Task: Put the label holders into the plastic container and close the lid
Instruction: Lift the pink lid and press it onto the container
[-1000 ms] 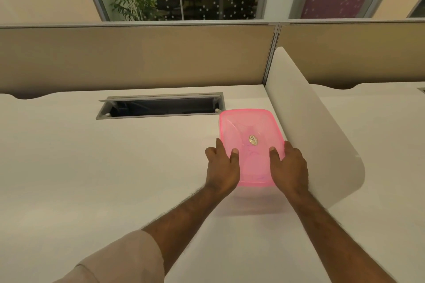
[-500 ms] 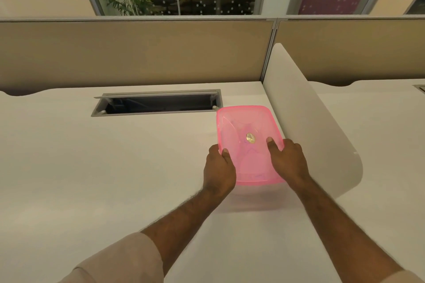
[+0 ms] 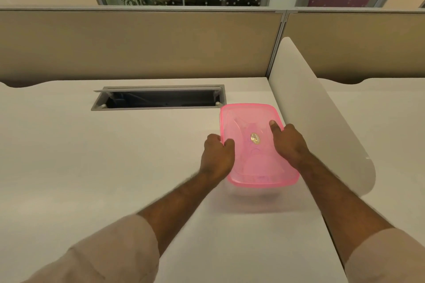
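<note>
A translucent pink plastic container [image 3: 250,122] sits on the white desk with its pink lid on top and a small gold sticker in the lid's middle. My left hand [image 3: 216,156] grips the container's left rim, thumb over the lid edge. On the right side, my right hand [image 3: 287,142] rests on the lid with a finger stretched flat over it. Faint shapes show through the lid, but I cannot make out label holders.
An open cable trough [image 3: 158,99] is sunk into the desk just behind and left of the container. A curved white divider panel [image 3: 322,117] stands close along its right side. Beige partition walls [image 3: 138,43] close off the back of the desk [image 3: 92,167].
Both hands have slid farther along the container's sides; my right finger now reaches higher over the lid, and my left hand holds the left rim instead of the near corner.
</note>
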